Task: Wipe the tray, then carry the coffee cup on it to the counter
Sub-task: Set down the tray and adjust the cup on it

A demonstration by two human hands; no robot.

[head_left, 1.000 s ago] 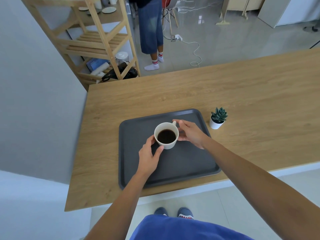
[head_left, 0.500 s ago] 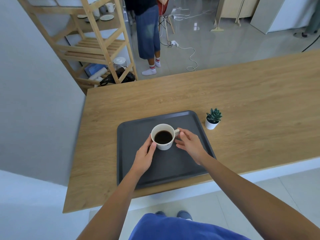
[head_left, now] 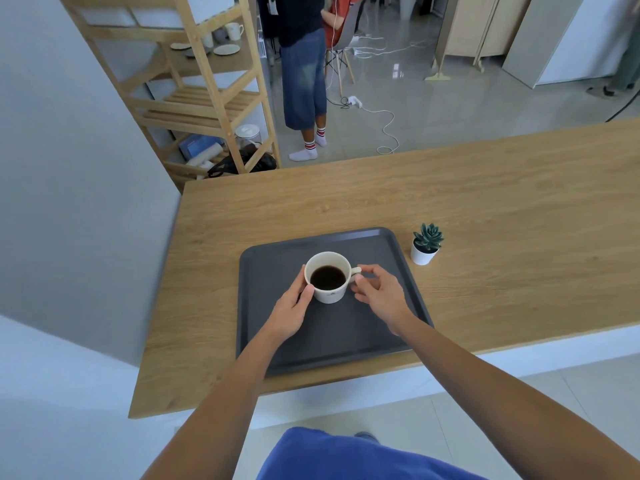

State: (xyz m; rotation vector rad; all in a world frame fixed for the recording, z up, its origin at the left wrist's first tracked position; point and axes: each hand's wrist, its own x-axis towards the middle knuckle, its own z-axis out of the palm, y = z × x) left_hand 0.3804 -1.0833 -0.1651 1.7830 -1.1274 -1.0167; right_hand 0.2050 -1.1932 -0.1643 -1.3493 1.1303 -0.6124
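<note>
A white coffee cup (head_left: 328,279) filled with dark coffee stands upright on a dark grey tray (head_left: 277,265), a little toward the tray's far half and near its middle from side to side. The tray lies flat on the wooden counter (head_left: 485,209), its near edge close to the counter's front edge. The left hand (head_left: 290,311) is curled against the cup's left side, thumb and fingers (head_left: 309,291) touching the wall just under the rim, a loose hold rather than a tight clasp. The right hand (head_left: 379,296) is at the cup's right side, where the handle (head_left: 355,270) sticks out; thumb and forefinger are pinched close at the handle, the other fingers half bent above the tray. Whether they actually clamp the handle or only touch it cannot be told. A small faint mark shows on the cup's near wall, too small to read, and no other writing or brand shows on the cup or the tray. Just beside the tray's far right corner, apart from it, stands a small green succulent in a white pot (head_left: 425,244). Beyond the counter's left end is a wooden shelf rack (head_left: 221,98) holding cups and plates above and a lidded jar and a dark bag lower down. Another person in long blue shorts and striped socks (head_left: 304,84) stands on the glossy floor, where a white cable (head_left: 386,126) trails from a power strip.
</note>
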